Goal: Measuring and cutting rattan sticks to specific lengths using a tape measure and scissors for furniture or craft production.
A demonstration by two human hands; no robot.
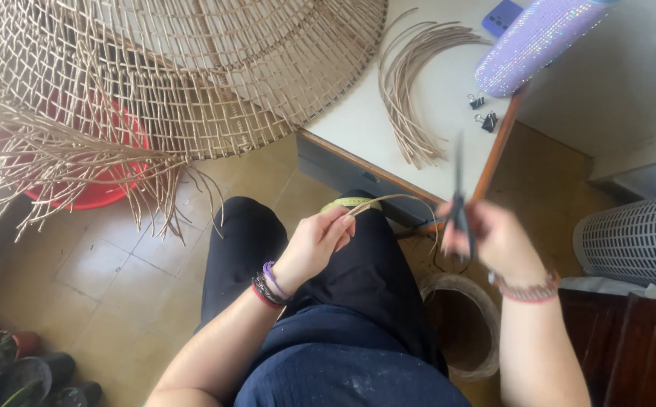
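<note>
Left hand [316,243] pinches cane strand [388,200], right hand [493,237] scissors [460,203]

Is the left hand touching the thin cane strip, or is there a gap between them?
Touching. The head view shows the left hand pinching the cane strip between its fingertips; the strip runs straight out from them with no gap.

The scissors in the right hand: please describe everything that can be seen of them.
The scissors are dark, apparently black in handles and blades, and blurred. They stand nearly upright, the thin blades pointing up in front of the white table edge. The right hand grips the handles, fingers through or around the loops; whether the blades are open or closed cannot be told. A pale cane strip, held by the left hand, curves toward them; contact is unclear.
</note>
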